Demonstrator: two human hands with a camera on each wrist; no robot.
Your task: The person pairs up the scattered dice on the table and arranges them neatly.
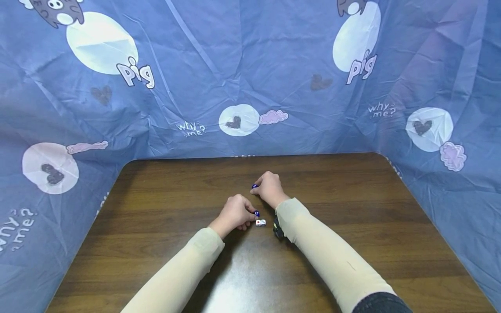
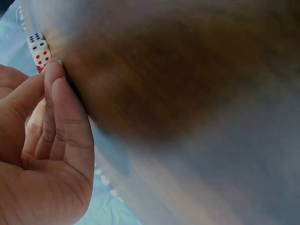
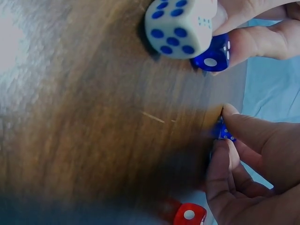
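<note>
In the head view my left hand (image 1: 236,212) pinches a blue die (image 1: 256,213) near the middle of the table, just behind two white dice (image 1: 260,222) lying side by side. My right hand (image 1: 270,189) is farther back and pinches another blue die (image 1: 255,186) between thumb and finger. The right wrist view has this blue die (image 3: 227,133) between the fingertips, with a red die (image 3: 190,214) beside the hand. In the left wrist view a row of white dice (image 2: 39,48) stands beyond my fingertips, which hide the left blue die; a bit of red shows there.
The brown wooden table (image 1: 176,182) ends at a rounded back edge. Behind it and along both sides hangs a blue printed cloth (image 1: 242,78). A dark band with a small device (image 1: 277,228) is at the right wrist.
</note>
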